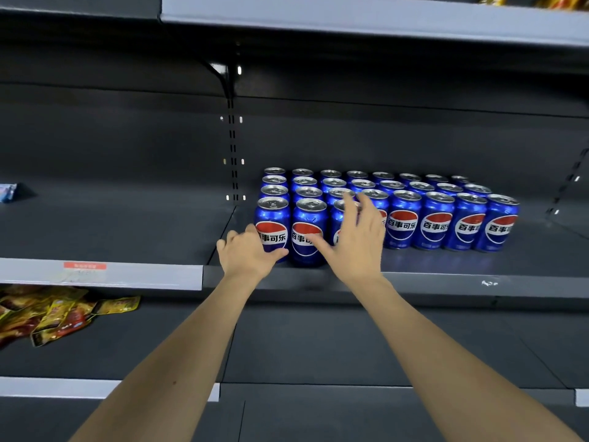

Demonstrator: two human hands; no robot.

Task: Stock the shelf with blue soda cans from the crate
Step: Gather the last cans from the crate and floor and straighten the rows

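Fingers [271, 255] round leftmost can [272, 226], snack packets [57, 317] below

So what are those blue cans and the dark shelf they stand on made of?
The blue cylindrical soda cans look like thin metal, probably aluminium: silvery tops with pull tabs and glossy printed sides that catch the light. The dark grey flat shelf appears to be matt painted sheet metal, with a faint blue reflection beneath the cans.
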